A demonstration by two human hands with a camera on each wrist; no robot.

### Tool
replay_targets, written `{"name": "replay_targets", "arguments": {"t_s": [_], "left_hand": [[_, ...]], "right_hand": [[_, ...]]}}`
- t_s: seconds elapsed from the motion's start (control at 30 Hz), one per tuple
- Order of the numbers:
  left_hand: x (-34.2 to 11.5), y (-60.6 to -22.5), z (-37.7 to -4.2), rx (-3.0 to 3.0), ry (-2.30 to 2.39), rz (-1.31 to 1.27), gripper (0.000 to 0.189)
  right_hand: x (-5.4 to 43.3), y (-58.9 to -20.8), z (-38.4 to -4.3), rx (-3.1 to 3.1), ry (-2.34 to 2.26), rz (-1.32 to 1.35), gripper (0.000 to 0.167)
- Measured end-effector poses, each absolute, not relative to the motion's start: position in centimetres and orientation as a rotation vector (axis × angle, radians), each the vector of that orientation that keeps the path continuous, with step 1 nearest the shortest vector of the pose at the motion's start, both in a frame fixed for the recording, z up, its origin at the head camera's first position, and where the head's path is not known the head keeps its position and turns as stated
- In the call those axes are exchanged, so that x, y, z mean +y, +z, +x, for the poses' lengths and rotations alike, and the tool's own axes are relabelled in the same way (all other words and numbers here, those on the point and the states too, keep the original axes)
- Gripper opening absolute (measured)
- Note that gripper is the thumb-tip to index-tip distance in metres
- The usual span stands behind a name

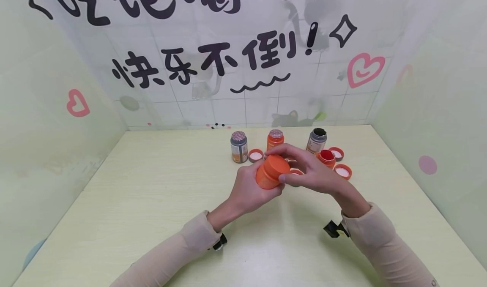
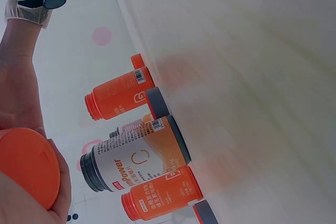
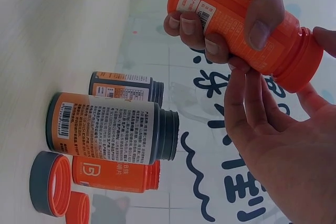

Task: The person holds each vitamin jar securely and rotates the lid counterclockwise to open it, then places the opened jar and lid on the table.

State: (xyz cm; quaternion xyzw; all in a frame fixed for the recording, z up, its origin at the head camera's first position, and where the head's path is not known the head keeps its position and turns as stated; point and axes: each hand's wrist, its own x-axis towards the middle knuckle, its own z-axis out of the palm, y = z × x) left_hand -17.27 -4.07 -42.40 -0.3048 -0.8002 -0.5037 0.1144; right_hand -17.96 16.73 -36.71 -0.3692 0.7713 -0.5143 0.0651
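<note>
My left hand (image 1: 254, 185) grips an orange bottle (image 3: 226, 11) around its body and holds it tilted above the table. The bottle has an orange cap (image 1: 277, 165) on its neck. Around that cap curl the thumb and fingers of my right hand (image 1: 316, 170), seen from the palm side in the right wrist view. Its thumb presses the cap's edge, with a fingertip at the opposite side. Beyond the hands stand a grey bottle (image 1: 239, 149) and an orange bottle (image 1: 274, 140), both with patterned seals over their mouths.
On the pale table (image 1: 163, 185), at the back right, stand a grey bottle (image 1: 316, 141) with a dark mouth and an orange bottle (image 1: 326, 158) with a red interior. Several upturned caps lie among them, including one cap (image 1: 343, 171) at the right. A printed curtain (image 1: 228, 105) hangs behind.
</note>
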Motion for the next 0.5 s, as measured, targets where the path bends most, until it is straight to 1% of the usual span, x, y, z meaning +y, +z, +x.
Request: {"name": "replay_targets", "arguments": {"t_s": [0.17,0.3,0.5], "left_hand": [[-4.16,-42.28,-17.24,-2.344,-1.48,-0.898,0.044],[-4.13,-42.34,-17.25,-2.336,-1.489,-0.903,0.044],[-4.12,-42.36,-17.15,-2.346,-1.495,-0.886,0.04]], "right_hand": [[16.67,-36.58,-17.92,2.333,-1.54,-1.131,0.055],[16.64,-36.7,-17.92,2.332,-1.56,-1.082,0.059],[16.41,-37.13,-18.25,2.275,-1.631,-0.988,0.05]]}}
